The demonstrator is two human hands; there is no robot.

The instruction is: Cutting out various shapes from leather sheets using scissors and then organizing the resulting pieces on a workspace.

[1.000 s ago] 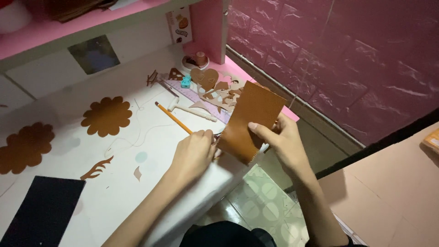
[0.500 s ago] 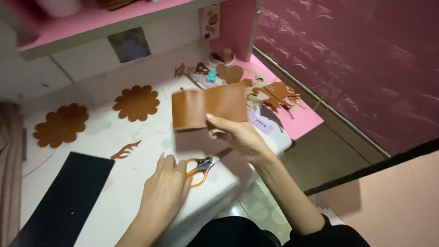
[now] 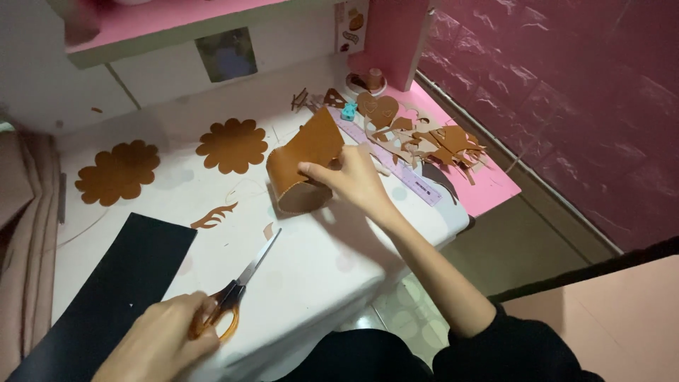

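Fingers (image 3: 311, 170) of the right hand (image 3: 350, 180) are pinched shut on a curled brown sheet (image 3: 304, 159), held just above the counter (image 3: 318, 262). Orange-handled scissors (image 3: 237, 290) are gripped by the left hand (image 3: 159, 339), blades angled up-right toward the sheet, well apart, with bare counter between.

I see a tan-brown sheet (image 3: 305, 157) curled at centre, and two flower cutouts (image 3: 232, 145) of the same brown on the far left. The scissors (image 3: 237, 286) near me have orange handles and silver blades. A plain black sheet (image 3: 106, 293) lies near left, on a white table (image 3: 318, 262) with a pink far-right edge.
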